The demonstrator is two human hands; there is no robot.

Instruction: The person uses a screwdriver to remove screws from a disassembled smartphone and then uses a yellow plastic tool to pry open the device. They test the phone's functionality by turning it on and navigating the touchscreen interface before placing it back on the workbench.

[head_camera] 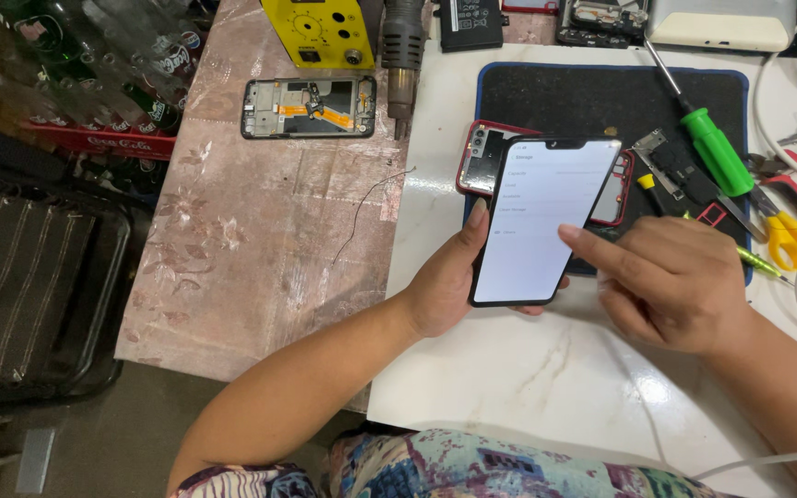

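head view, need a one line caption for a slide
Left hand holds a lit phone above a white table while the right hand points a forefinger at its screen.

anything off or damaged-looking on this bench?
Yes. A stripped phone frame lies open on the pinkish slab, orange flex cable exposed. A red-rimmed phone body sits backless on the dark mat. The lit phone in the left hand looks intact.
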